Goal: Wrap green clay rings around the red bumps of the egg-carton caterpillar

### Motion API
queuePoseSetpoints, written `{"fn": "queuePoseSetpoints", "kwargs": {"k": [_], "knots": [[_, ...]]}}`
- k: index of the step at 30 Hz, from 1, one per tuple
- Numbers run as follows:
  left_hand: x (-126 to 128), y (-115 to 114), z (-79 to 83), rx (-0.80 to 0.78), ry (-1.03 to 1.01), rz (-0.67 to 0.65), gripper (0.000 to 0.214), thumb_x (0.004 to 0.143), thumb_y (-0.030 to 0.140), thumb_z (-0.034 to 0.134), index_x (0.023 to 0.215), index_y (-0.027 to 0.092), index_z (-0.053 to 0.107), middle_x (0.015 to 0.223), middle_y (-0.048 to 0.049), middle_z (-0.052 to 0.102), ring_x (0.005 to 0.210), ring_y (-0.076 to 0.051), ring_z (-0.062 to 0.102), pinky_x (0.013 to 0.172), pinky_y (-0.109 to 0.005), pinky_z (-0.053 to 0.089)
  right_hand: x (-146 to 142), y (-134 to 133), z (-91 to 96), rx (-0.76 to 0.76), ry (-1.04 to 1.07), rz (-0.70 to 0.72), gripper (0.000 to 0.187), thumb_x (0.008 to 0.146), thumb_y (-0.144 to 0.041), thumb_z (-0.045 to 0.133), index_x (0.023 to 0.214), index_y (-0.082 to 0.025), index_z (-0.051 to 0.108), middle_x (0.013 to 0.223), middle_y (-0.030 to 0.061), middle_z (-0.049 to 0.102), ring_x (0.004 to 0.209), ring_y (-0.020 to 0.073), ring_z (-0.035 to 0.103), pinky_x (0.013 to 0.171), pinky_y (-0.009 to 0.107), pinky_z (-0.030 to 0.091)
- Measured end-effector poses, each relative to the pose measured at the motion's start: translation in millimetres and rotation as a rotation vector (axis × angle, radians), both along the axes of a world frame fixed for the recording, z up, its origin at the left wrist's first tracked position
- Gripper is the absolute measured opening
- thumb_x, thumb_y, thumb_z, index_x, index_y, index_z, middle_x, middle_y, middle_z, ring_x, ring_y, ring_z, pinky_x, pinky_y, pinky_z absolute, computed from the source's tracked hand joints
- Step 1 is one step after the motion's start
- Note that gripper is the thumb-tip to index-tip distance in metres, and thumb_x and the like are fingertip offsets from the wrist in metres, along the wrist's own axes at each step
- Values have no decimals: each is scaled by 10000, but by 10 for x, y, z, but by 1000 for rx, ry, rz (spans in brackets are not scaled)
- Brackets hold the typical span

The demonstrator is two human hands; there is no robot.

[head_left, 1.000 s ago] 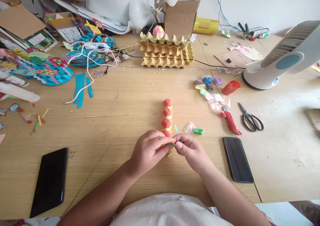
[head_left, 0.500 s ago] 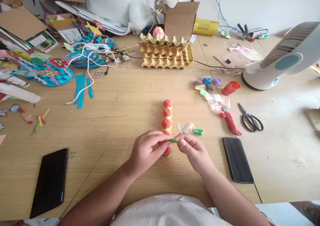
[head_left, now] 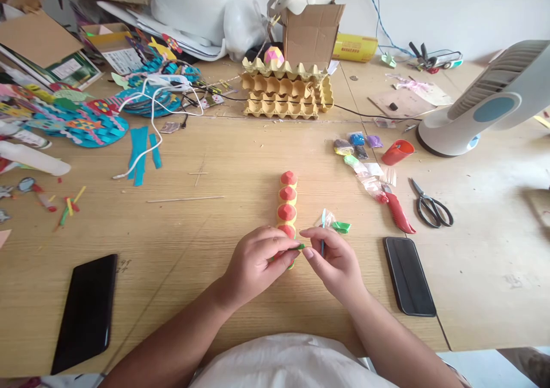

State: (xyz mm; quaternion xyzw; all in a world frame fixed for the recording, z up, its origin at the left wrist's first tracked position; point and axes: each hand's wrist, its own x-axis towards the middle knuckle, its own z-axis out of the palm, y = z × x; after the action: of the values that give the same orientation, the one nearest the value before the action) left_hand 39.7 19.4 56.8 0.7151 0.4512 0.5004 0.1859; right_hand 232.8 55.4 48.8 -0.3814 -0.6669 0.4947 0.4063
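Observation:
My left hand (head_left: 258, 259) is closed, pinching a small strip of green modelling clay (head_left: 301, 247) between thumb and fingertips. My right hand (head_left: 337, 259) is just right of it, thumb and forefinger apart near the strip's end. A thin light-blue modelling tool (head_left: 323, 222) stands up from the curled fingers of that hand. Beneath the left fingertips runs an egg-carton strip (head_left: 287, 212) of red cups with yellow edges; its near end shows a little green and is mostly hidden by my hand.
Right of my hands lie a green clay packet (head_left: 341, 227), a red-handled cutter (head_left: 399, 210), scissors (head_left: 432, 204) and a phone (head_left: 410, 276). Another phone (head_left: 86, 308) lies at left. Egg cartons (head_left: 281, 110) stand at the back, a white fan (head_left: 476, 101) at right.
My right thumb and forefinger have come off the green clay and spread apart. The blue tool has swung rightward and more upright with that hand. The left hand keeps its pinch.

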Motion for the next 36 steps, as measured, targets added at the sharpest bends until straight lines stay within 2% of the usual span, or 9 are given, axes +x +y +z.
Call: {"fn": "queuePoseSetpoints", "kwargs": {"k": [5,8,13,20,22,24,27,31,36], "knots": [[31,-34,-4,-104,-105,-14,137,901,130,744,1021,194,760,920,-38,772,758,-127,738,703,-214,605,19,-23,2,263,-44,-8,152,958,-209,689,1076,-248,777,729,7,622,608,147,524,547,285,419],[36,-60,-29,-156,-129,-11,253,874,155,785,1118,205,740,998,-41,770,770,-124,742,726,-218,620,16,-26,5,256,1,-57,88,956,-187,696,967,-243,764,688,-9,622,593,137,515,554,275,417],[34,-43,-39,-96,-90,13,211,879,121,766,1068,208,730,963,-30,753,804,-130,733,740,-224,608,-15,-28,-17,-52,159,-58,132,945,-299,743,834,-234,716,671,-22,598,600,125,473,572,256,405],[33,-30,-50,-77,-89,4,237,876,125,774,1090,207,717,1004,-42,759,852,-143,740,773,-240,610,-102,-57,-106,-545,522,73,151,891,-378,813,885,-247,738,737,-24,615,632,103,461,594,222,392],[31,-42,-48,-76,-98,15,201,893,98,745,1056,214,722,963,-25,761,838,-134,743,767,-229,606,-110,-55,-111,-643,575,104,147,887,-368,818,892,-241,745,727,-26,609,605,88,439,568,207,367],[27,-45,-40,-83,-105,22,183,905,89,728,1037,216,725,939,-19,763,832,-132,741,760,-227,601,-102,-47,-101,-675,589,129,135,884,-353,820,929,-242,759,744,-22,623,597,81,438,564,202,370],[19,-36,-20,-92,-120,19,169,910,90,722,1024,214,726,927,-19,771,834,-136,740,767,-233,598,-78,-37,-70,-601,553,164,163,909,-364,790,1035,-262,776,822,1,670,639,97,498,605,223,430],[3,-22,5,-111,-118,34,125,910,110,729,982,213,732,892,-16,775,840,-142,739,770,-231,594,-60,-38,-46,-311,373,125,116,935,-300,763,1047,-276,777,872,22,715,731,141,586,667,267,499],[6,-38,1,-155,-161,24,123,910,139,739,1003,219,745,908,-15,766,817,-136,743,748,-225,605,-46,-39,-65,-22,182,20,77,935,-245,760,1005,-273,777,822,17,738,688,146,610,612,270,480]]}}
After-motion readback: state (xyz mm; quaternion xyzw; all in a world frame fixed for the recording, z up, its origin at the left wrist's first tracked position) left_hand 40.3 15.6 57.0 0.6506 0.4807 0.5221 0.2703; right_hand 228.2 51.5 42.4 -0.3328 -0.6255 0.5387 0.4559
